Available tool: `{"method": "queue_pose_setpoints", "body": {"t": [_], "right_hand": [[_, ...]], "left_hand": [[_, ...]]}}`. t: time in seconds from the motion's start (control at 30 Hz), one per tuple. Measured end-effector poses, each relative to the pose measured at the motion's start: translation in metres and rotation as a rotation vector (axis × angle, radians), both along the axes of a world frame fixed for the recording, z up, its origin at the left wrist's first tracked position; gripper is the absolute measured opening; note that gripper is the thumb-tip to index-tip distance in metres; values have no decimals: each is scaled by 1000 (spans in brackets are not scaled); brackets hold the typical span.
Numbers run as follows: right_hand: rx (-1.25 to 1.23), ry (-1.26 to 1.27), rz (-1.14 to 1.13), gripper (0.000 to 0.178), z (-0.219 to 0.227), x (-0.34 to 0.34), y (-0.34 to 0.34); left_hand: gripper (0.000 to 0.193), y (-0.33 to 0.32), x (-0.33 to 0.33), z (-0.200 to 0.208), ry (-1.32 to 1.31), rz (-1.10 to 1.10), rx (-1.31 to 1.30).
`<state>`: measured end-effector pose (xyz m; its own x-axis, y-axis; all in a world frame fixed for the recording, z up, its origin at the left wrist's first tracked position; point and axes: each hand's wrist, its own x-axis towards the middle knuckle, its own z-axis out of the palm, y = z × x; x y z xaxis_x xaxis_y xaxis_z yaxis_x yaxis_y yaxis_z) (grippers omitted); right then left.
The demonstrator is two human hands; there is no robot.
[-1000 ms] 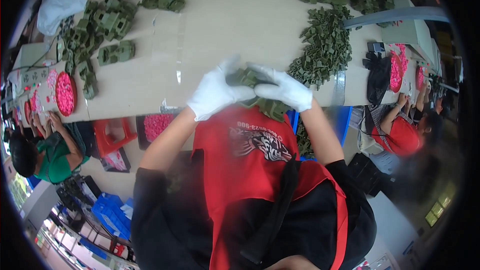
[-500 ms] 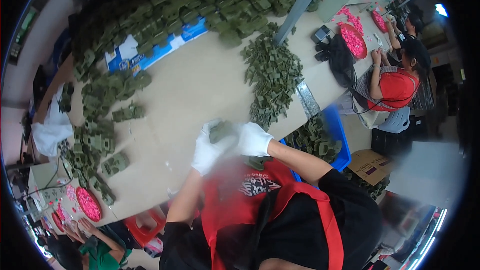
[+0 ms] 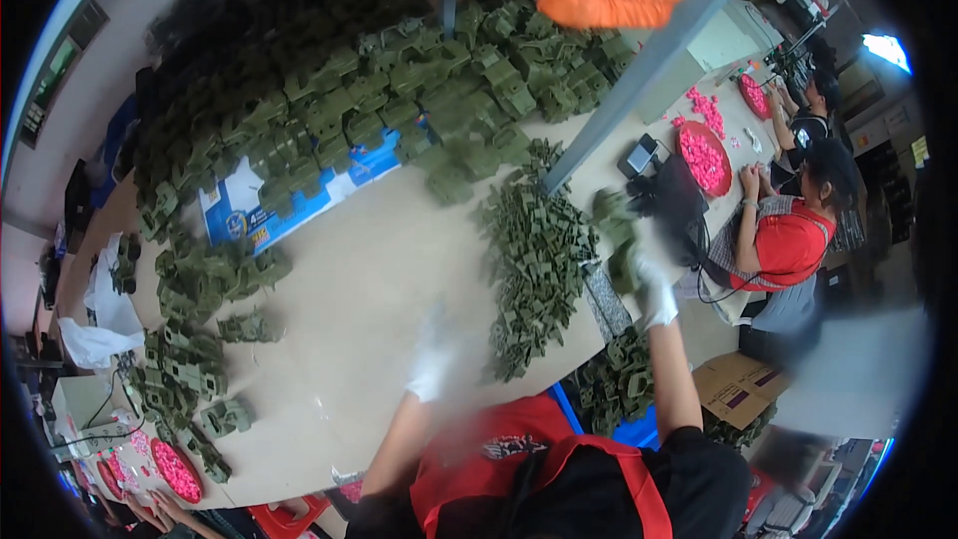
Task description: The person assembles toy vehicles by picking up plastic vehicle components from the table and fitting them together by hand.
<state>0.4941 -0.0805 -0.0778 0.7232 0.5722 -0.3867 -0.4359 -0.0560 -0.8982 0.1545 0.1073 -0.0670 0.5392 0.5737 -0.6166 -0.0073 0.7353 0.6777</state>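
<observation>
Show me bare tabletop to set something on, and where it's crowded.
Bare: the table beyond the left hand, between the left green cluster and the small-parts pile. Crowded: its far side, under heaped green parts.

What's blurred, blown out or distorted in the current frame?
Head view: left hand badly smeared, right hand and the green piece it holds also soft; head view: bright light at upper right washed out; head view: fisheye curves the table toward the rim, corners black.
</observation>
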Motion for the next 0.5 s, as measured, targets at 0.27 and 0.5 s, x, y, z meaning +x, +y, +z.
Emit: {"method": "queue_pose_setpoints", "body": {"t": [0.27, 0.5], "right_hand": [[-78, -430, -257, 53, -3, 188, 201], [-209, -477, -214, 39, -29, 226, 308]], "left_hand": [[46, -7, -32, -104, 401, -211, 409], [40, 13, -37, -98, 419, -3, 344]]}}
